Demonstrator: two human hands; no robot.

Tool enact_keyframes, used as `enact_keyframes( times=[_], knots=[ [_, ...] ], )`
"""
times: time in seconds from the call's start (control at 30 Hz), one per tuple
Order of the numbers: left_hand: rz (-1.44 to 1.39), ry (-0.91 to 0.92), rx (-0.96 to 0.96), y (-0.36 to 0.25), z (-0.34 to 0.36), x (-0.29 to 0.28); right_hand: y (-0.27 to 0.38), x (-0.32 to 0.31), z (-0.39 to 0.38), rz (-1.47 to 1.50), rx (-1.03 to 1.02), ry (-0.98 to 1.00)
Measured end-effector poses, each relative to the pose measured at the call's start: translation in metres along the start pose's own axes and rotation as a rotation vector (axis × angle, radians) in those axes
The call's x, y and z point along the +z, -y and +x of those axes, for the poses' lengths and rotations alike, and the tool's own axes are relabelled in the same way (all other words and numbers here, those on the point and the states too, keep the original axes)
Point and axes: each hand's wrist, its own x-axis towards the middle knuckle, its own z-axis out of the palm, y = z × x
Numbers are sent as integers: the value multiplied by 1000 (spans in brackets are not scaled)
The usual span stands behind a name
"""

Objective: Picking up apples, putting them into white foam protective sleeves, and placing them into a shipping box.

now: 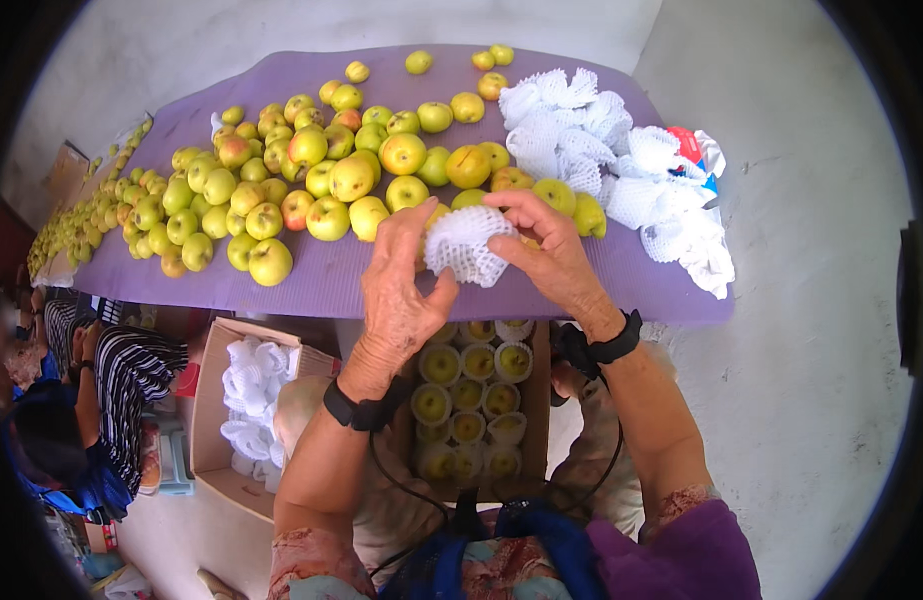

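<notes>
The net [468,245] sits between your hands over the surface [631,285], your right hand's [553,258] fingers clamped on its side, your left hand's [393,290] apart beside it, with apples [328,218] beyond and a box [536,410] below.

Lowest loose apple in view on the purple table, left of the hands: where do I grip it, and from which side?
Grip the yellow-green apple around its widest part, probably best from its near right side. Its round shape offers opposed flanks for thumb and fingers; neighbouring apples crowd it behind and to the left, while its front and right flanks look exposed.
</notes>
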Motion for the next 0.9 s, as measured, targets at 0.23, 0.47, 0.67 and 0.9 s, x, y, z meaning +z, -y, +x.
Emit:
enact_keyframes(
  times=[0.23, 0.47, 0.67, 0.9],
  knots=[
    [-89, 247, -55, 2, -11, -5, -8, 2, -10, 121, 149, 284],
    [180, 180, -80, 7, -26, -17, 4, 14, -21, -268, -54, 122],
    [354, 127, -159, -5, -45, -24, 6, 55, -43, -670, -184, 89],
    [390, 171, -270, -7, -79, -40, -10, 81, -76, -536, 90, 48]
  ],
)
